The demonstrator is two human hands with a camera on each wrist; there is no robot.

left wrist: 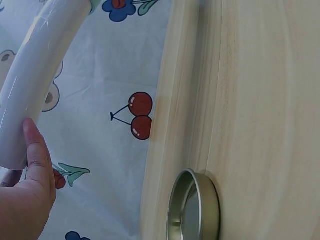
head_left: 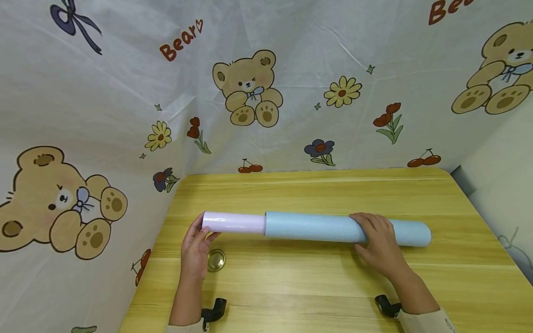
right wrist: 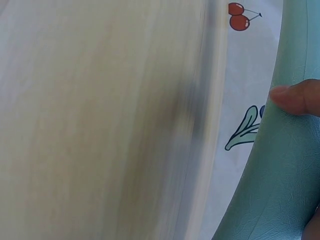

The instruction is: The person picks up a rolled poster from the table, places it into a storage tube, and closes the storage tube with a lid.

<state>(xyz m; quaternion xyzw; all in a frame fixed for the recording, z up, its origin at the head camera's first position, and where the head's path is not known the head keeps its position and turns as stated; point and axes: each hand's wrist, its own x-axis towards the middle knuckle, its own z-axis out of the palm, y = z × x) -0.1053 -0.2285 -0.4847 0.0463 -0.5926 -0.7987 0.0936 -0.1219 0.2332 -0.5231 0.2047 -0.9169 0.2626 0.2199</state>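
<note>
A long light blue tube (head_left: 312, 226) lies crosswise before me, with a glossy lilac tube (head_left: 235, 223) sticking out of its left end. My left hand (head_left: 195, 252) holds the lilac tube's far left end between thumb and fingers. Toward the blue tube's right end, my right hand (head_left: 380, 243) grips it from above, thumb on the near side. In the right wrist view the blue tube (right wrist: 280, 165) has a finely creased surface. A round gold metal lid (head_left: 216, 260) sits on the table just right of my left wrist, its raised rim (left wrist: 212, 205) showing in the left wrist view.
The pale wooden table (head_left: 291, 286) ends at the back against a white cloth (head_left: 291, 148) printed with bears, flowers and cherries, which also hangs along the left. Black strap mounts (head_left: 214, 311) sit at both wrists. A pale wall stands beyond the right edge.
</note>
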